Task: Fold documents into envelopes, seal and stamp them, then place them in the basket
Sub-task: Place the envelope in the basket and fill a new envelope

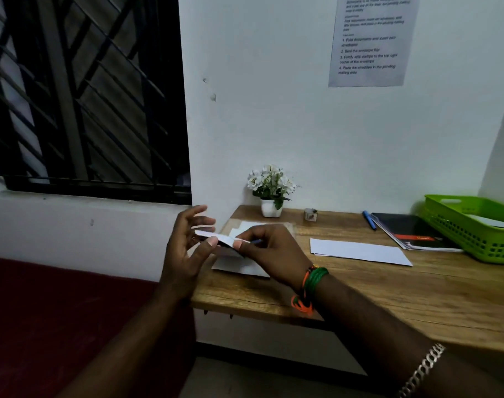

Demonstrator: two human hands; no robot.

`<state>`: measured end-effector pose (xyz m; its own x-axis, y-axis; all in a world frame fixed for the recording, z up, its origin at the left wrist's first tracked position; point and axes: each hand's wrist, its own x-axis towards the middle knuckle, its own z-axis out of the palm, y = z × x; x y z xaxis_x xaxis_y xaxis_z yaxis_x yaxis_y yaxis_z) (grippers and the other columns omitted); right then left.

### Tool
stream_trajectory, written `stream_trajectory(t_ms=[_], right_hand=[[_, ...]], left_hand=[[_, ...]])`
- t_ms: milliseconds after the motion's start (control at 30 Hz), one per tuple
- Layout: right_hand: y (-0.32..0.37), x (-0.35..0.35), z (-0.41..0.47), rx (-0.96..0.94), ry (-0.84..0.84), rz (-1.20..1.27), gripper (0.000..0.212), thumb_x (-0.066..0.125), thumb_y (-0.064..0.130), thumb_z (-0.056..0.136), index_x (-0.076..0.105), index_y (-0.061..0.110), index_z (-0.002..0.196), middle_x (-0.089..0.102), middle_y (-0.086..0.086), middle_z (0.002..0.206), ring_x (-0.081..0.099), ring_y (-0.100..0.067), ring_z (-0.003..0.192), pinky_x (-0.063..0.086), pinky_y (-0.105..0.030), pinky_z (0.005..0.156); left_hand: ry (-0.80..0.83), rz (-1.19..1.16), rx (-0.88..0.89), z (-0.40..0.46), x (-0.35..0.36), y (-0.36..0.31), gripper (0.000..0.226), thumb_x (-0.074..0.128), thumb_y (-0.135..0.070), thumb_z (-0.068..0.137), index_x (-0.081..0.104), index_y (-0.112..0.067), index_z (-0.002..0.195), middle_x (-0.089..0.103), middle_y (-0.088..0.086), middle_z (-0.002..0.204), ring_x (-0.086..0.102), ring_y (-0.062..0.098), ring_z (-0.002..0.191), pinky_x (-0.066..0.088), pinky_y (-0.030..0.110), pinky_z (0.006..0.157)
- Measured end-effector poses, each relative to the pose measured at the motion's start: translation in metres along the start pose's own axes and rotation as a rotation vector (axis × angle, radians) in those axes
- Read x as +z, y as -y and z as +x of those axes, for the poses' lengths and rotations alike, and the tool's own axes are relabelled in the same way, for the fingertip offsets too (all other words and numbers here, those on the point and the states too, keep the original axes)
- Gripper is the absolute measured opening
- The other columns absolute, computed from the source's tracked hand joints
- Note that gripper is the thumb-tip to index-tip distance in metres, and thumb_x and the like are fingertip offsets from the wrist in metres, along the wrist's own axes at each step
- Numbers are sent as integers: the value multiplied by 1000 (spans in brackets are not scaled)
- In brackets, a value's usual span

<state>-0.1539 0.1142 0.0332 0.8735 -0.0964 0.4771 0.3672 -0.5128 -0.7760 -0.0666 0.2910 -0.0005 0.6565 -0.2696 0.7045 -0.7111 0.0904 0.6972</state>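
Both hands, left [184,248] and right [269,254], pinching folded paper [216,236] above desk [360,285], with envelope [360,251] at three o'clock, green basket [472,225] farther right, flowerpot [271,208] at twelve.

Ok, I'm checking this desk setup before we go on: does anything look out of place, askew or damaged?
Nothing stands out. Both hands, left hand and right hand, pinch a folded paper over the desk. An envelope lies flat, the flower pot stands upright, and the green basket sits at the right edge.
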Motion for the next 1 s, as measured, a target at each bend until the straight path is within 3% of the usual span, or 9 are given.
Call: stream_trajectory(t_ms=[100, 200, 300, 400, 500, 733, 800, 900, 1000], right_hand=[[21, -10, -1, 26, -84, 149, 17, 70, 21, 91, 76, 6, 87, 73, -2, 80, 62, -2, 70, 49, -22, 64], [39, -24, -1, 108, -128, 355, 18, 70, 20, 91, 74, 3, 88, 73, -15, 88, 67, -20, 79, 55, -37, 65], [57, -42, -5, 148, -185, 518, 17, 70, 18, 92, 73, 1, 91, 71, -9, 89, 68, -22, 76, 53, -28, 54], [69, -65, -10, 158, -267, 588, 10, 69, 20, 91, 73, 11, 90, 69, -9, 87, 62, -22, 72, 45, -24, 51], [71, -93, -13, 154, -337, 620, 9, 69, 23, 91, 74, 17, 86, 69, -6, 89, 62, -23, 79, 46, -30, 64], [50, -165, -15, 182, -450, 588, 15, 70, 37, 88, 71, 22, 90, 69, -3, 92, 66, -21, 80, 53, -38, 79], [35, -180, -11, 224, -464, 531, 19, 75, 34, 83, 74, 18, 92, 71, -2, 91, 67, -22, 80, 55, -37, 76], [2, -198, 0, 325, -503, 430, 6, 77, 20, 82, 73, 16, 83, 68, -3, 75, 63, -21, 70, 54, -29, 62], [-36, -215, 8, 513, -466, 416, 3, 73, 13, 84, 71, 12, 86, 60, -7, 75, 59, -19, 65, 55, -28, 62]], left_hand=[[-63, -5, -21, -2, 14, -8, 91, 70, -52, 74, 30, -32, 153, 54, 1, 139, 56, 15, 127, 49, 40, 104], [-81, 54, 8, 1, 38, -23, 114, 80, -54, 65, 17, -35, 157, 39, -3, 153, 44, 5, 137, 44, 30, 108], [-100, 177, 59, 9, 68, -37, 127, 82, -63, 61, 9, -29, 159, 22, -10, 164, 27, 4, 148, 34, 26, 115], [-146, 275, 60, 19, 97, -57, 130, 82, -61, 57, 6, -30, 158, 24, -10, 160, 28, 3, 142, 38, 37, 113], [-126, 348, 124, 36, 122, -79, 128, 83, -53, 57, 8, -29, 158, 32, -8, 148, 39, 14, 135, 45, 47, 103], [176, 730, 301, 96, 165, -95, 133, 75, -63, 48, 8, -29, 157, 39, -1, 131, 47, 21, 117, 43, 45, 94], [265, 858, 356, 110, 179, -88, 132, 71, -67, 47, 9, -29, 158, 42, -2, 128, 48, 22, 112, 43, 45, 90], [421, 1039, 424, 125, 197, -67, 134, 67, -70, 48, 5, -30, 159, 42, -2, 126, 47, 24, 109, 39, 45, 86], [554, 1144, 426, 134, 211, -43, 137, 67, -73, 49, -1, -31, 160, 40, 0, 133, 45, 26, 113, 38, 49, 91]])
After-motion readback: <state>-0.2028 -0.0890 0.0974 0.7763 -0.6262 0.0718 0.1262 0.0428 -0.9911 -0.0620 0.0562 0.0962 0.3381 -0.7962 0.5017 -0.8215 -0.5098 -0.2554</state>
